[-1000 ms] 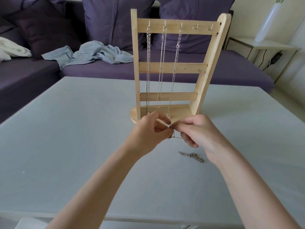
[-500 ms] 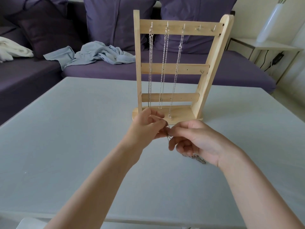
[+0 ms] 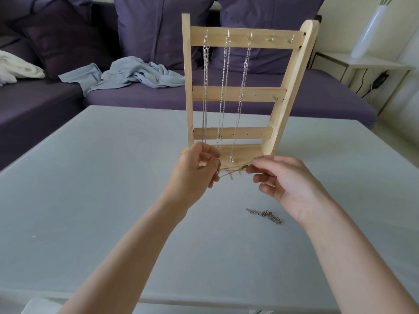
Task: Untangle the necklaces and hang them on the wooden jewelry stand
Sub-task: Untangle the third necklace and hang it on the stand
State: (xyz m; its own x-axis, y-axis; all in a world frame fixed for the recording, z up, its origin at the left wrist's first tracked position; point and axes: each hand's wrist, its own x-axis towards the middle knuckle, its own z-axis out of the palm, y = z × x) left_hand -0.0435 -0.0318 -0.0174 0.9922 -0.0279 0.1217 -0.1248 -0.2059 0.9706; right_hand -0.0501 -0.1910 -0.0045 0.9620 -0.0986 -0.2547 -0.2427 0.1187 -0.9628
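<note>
two hands [image 3: 238, 175] pinching one chain [image 3: 233, 171] (three hung)

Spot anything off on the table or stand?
One bunched silver chain necklace lies loose on the grey table, not hung. The tall wooden jewelry stand has two bare top hooks on the right.

We see a purple sofa [image 3: 226, 96] behind the grey table [image 3: 90, 177] — crumpled blue cloth [image 3: 127, 74] on its seat — and a white side table [image 3: 371, 64] bearing a white vase [image 3: 371, 30].
</note>
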